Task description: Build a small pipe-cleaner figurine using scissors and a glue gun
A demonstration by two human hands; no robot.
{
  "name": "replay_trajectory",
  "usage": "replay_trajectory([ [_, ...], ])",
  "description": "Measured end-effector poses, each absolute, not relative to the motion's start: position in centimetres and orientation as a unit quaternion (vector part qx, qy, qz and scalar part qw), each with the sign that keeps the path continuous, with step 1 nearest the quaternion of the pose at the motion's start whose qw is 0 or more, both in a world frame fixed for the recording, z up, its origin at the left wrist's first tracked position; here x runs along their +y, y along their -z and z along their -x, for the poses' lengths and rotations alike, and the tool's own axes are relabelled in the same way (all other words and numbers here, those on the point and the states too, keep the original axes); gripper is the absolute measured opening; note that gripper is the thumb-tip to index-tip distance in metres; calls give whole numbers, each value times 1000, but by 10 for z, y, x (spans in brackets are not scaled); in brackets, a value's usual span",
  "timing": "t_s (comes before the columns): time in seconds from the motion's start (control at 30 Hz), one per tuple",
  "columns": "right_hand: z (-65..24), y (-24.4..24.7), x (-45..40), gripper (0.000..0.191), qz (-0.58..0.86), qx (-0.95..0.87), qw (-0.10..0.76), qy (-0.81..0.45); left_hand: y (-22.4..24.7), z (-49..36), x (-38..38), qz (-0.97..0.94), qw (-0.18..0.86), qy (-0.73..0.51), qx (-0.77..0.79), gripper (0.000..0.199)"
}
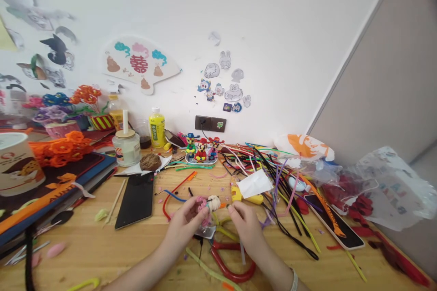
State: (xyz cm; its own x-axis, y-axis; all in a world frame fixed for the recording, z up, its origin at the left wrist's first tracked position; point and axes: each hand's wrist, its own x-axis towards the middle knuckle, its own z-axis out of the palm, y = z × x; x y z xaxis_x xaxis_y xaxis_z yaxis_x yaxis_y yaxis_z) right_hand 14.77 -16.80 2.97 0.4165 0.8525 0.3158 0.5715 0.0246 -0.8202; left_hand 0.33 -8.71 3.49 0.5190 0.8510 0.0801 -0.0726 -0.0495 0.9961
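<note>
My left hand (pixel 186 223) is closed on a small craft piece (pixel 206 209), pink at the left and cream at its right end. Just right of it, my right hand (pixel 244 220) has its thumb and fingertips pressed together on a tiny dark thing too small to name. The two hands are apart, above the wooden table (pixel 119 254). Red-handled scissors (pixel 235 275) lie below them, partly under the right wrist. Behind the right hand is a yellow glue gun (pixel 236 191), partly covered by white paper (pixel 255 184).
A black tablet (pixel 136 200) lies left of the hands. Coloured craft stems (pixel 276 191) and a phone (pixel 336 223) lie to the right. Small figurines (pixel 201 149), a yellow-green bottle (pixel 157 127) and a glass jar (pixel 128 148) stand behind. A paper cup (pixel 20 168) is far left.
</note>
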Motion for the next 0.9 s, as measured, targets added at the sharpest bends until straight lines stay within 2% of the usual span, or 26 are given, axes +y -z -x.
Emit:
replay_trajectory([
  [0.13, -146, -30, -168, 30, 684, -527, 483, -141, -33, 0, -84, -706, 507, -384, 312, 29],
  [0.23, -144, -31, -169, 29, 696, -540, 455, -131, -33, 1, -83, -744, 467, -371, 302, 25],
  [0.4, -143, -31, -169, 26, 718, -553, 410, -105, -29, -1, -84, -726, 498, -374, 292, 27],
  [0.5, -144, -30, -169, 23, 730, -555, 392, -80, -27, -1, -86, -709, 518, -384, 286, 20],
  [0.63, -145, -28, -169, 21, 741, -556, 373, -48, -32, 0, -88, -732, 500, -365, 285, 13],
  [0.9, -144, -29, -170, 22, 746, -559, 359, -36, -35, 1, -89, -744, 485, -363, 280, 13],
])
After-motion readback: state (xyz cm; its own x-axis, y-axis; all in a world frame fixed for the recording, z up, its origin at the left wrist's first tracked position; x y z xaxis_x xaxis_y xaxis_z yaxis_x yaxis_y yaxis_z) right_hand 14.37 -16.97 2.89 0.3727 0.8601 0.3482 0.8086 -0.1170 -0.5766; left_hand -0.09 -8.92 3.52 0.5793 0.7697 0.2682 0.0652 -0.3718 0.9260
